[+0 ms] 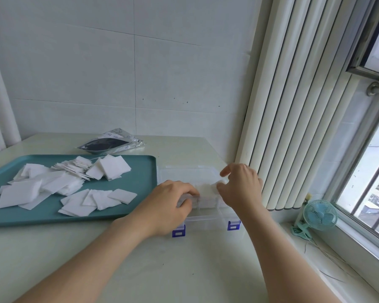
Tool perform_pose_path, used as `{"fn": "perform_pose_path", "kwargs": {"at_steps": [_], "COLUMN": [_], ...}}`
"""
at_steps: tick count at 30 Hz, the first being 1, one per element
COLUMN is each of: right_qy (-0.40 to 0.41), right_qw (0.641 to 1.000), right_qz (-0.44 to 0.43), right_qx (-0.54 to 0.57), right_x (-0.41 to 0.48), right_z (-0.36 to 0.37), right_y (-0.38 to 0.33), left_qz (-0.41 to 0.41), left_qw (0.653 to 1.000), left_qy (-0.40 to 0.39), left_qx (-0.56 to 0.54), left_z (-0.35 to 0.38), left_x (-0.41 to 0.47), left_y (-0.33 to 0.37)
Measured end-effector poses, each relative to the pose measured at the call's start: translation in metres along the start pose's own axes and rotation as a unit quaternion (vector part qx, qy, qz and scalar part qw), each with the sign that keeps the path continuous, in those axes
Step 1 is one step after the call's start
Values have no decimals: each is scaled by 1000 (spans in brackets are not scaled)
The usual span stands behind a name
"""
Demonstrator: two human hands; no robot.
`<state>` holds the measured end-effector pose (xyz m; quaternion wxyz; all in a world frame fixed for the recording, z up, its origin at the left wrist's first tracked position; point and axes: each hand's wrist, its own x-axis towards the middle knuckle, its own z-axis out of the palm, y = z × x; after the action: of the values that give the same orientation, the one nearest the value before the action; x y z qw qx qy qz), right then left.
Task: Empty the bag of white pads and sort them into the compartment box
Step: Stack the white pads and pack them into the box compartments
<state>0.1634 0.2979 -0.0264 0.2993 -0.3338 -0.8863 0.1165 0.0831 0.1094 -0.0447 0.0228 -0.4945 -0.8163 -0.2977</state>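
Observation:
Several white pads (59,186) lie scattered on a teal tray (144,169) at the left of the table. Just right of the tray stands a clear compartment box (208,217) with two blue latches, lid open. My left hand (169,206) rests over the box's front left part with fingers curled on its edge. My right hand (241,184) is over the box's right side, fingers on white pads (206,189) inside a compartment. The emptied bag (109,144), silver with a dark inside, lies behind the tray.
A tiled wall stands behind the table, and white vertical blinds (293,106) hang right beside the box. A small blue clip fan (317,215) sits on the window sill at the right, with thin wires along the sill.

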Motion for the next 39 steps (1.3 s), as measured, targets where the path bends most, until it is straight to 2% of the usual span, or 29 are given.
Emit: {"fn": "perform_pose_path", "kwargs": {"at_steps": [8, 13, 15, 17, 21, 23, 26, 30, 34, 39], "right_qy": [-57, -63, -41, -11, 22, 21, 3, -20, -76, -119], "right_qw": [992, 987, 989, 992, 990, 984, 972, 963, 955, 933], "right_qz": [-31, -28, -33, -51, -118, -170, -236, -270, -278, -337], "right_qx": [-110, -146, -138, -117, -76, -42, -10, 22, 75, 44], "right_x": [-9, -17, -20, -21, -25, -31, -42, -53, -64, -74], "right_z": [-3, -3, -2, -2, 1, 4, 10, 19, 24, 32], "right_y": [-9, -19, -24, -30, -44, -51, -64, -82, -102, -127], "left_qz": [-4, -35, -60, -69, -92, -128, -216, -288, -280, -243], "left_qw": [1000, 991, 981, 970, 957, 960, 962, 951, 953, 957], "left_qy": [-1, 52, 89, 158, 267, 247, 145, 72, 40, 63], "left_qx": [-13, -122, -162, -172, -62, 6, 77, 82, 108, 145], "left_z": [0, -5, -10, -13, -18, -24, -36, -61, -80, -98], "left_x": [1, 1, 2, 6, 9, 8, 5, 4, 1, -24], "left_y": [1, 4, 4, 0, -15, -28, -42, -55, -72, -95]}}
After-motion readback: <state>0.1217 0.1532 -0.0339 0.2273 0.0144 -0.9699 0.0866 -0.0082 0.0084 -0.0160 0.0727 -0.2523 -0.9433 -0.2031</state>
